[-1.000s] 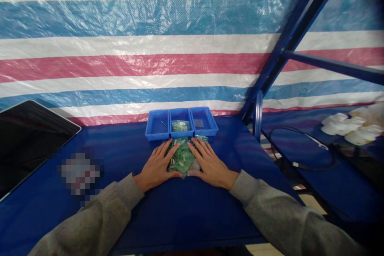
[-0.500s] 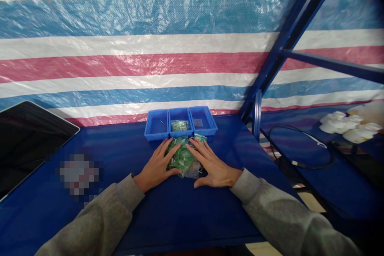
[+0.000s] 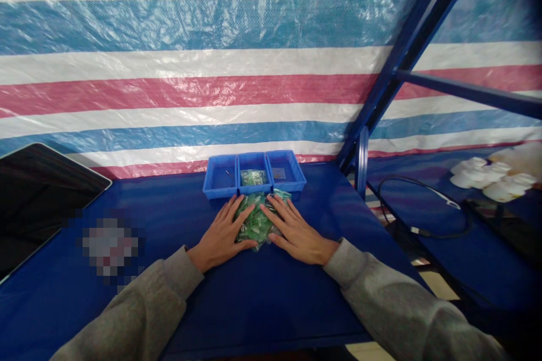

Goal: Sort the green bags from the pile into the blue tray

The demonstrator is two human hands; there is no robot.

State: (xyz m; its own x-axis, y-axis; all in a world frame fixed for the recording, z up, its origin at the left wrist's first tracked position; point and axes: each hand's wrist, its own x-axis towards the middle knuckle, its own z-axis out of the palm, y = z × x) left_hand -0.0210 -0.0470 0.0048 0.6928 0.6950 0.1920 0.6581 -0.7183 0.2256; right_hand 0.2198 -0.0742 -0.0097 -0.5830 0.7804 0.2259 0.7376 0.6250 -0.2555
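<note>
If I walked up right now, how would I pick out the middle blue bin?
Start at the striped sheet behind the blue table. Near the table's far edge, just beyond the pile of green packets where the left hand and right hand lie, three small blue bins stand in a row. The middle bin is the only one holding a packet that shows green.

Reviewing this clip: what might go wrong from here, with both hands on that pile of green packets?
1. The green packets look glossy and overlap, so they may slide apart under the left hand and right hand.
2. They lie close in front of the blue bins, so a forward push might shift those.
3. The packet in the middle bin looks similar and might get mixed up with them.
</note>
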